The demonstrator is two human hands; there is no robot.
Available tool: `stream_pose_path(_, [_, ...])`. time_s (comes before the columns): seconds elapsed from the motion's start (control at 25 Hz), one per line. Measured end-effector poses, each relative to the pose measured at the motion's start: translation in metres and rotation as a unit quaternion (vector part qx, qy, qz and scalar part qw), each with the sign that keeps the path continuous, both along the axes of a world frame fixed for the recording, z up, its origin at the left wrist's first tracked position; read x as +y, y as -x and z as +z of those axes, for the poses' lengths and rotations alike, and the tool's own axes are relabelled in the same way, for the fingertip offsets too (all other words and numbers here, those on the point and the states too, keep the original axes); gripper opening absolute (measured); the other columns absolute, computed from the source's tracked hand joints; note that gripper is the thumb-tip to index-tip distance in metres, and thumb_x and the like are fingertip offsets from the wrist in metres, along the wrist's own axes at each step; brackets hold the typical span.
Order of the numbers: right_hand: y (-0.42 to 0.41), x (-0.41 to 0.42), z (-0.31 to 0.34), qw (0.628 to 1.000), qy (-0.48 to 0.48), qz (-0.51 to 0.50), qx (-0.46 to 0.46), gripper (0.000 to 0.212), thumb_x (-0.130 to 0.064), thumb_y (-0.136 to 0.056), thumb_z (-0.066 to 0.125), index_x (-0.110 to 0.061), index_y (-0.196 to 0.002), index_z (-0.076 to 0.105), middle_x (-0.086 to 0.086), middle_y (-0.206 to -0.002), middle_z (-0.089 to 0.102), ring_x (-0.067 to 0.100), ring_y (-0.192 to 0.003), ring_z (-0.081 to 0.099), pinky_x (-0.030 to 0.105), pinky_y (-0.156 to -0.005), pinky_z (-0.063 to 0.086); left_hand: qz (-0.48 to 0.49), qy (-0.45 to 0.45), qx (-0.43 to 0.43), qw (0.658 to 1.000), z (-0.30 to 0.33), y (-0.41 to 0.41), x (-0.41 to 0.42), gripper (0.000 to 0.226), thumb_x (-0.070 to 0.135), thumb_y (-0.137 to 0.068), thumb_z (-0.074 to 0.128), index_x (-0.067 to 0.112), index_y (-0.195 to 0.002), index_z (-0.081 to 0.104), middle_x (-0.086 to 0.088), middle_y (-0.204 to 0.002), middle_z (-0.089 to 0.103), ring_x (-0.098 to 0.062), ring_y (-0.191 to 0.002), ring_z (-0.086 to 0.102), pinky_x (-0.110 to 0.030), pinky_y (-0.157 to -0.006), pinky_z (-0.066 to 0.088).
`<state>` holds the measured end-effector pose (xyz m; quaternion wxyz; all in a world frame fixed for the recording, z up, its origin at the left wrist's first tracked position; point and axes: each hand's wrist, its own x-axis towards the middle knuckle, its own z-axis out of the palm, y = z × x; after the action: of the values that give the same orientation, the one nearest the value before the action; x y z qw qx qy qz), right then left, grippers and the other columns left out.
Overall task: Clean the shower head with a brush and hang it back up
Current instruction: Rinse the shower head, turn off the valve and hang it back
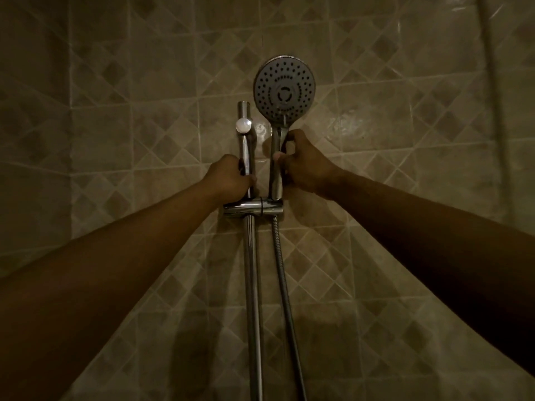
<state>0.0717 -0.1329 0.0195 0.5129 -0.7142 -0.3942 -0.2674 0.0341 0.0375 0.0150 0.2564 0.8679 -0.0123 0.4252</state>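
Observation:
A round chrome shower head [285, 88] with a grey nozzle face stands upright, its handle seated in the chrome holder bracket [253, 208] on the wall rail [246, 151]. My right hand [307, 166] grips the shower head's handle just above the bracket. My left hand [228, 179] grips the vertical rail right above the bracket. A ribbed metal hose [285, 285] hangs down from the handle's lower end. No brush is in view.
Beige tiled wall [144, 82] with a diamond pattern fills the view. A white round cap [243, 125] sits on the rail's upper mount. The rail runs down past the lower frame edge. A pale vertical strip [489, 53] stands at the far right.

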Motion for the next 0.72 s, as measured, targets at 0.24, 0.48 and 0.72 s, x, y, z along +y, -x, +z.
stream_pose_path(0.24, [0.000,0.000,-0.018,0.997,0.047,-0.044,-0.043,0.052,-0.014,-0.088,0.070,-0.018,-0.131,0.040,0.004,-0.116,0.060,0.010,-0.090,0.063,0.019,-0.070,0.055,0.011,-0.017,-0.012,1.000,-0.005,-0.005,0.005,0.037,0.032,-0.090,0.068,0.011,-0.120,0.061,-0.012,-0.108,0.070,-0.030,-0.097,0.068,-0.042,-0.088,0.056])
stream_pose_path(0.48, [-0.005,0.010,-0.037,0.994,0.043,-0.097,-0.037,0.058,-0.016,-0.080,0.078,-0.014,-0.129,0.048,0.003,-0.113,0.066,0.010,-0.088,0.062,0.011,-0.062,0.045,-0.004,-0.009,-0.025,1.000,-0.009,-0.004,0.005,0.041,0.031,-0.090,0.069,0.011,-0.124,0.060,-0.010,-0.110,0.070,-0.028,-0.098,0.067,-0.043,-0.089,0.056])
stream_pose_path(0.72, [0.001,0.013,-0.048,0.987,0.042,-0.149,-0.037,0.053,-0.023,-0.082,0.077,-0.013,-0.128,0.053,0.003,-0.118,0.066,0.008,-0.092,0.058,0.015,-0.074,0.042,-0.078,0.027,0.011,0.997,-0.020,0.002,0.005,0.059,0.014,-0.075,0.083,0.012,-0.126,0.053,-0.010,-0.113,0.069,-0.029,-0.103,0.067,-0.043,-0.093,0.055])
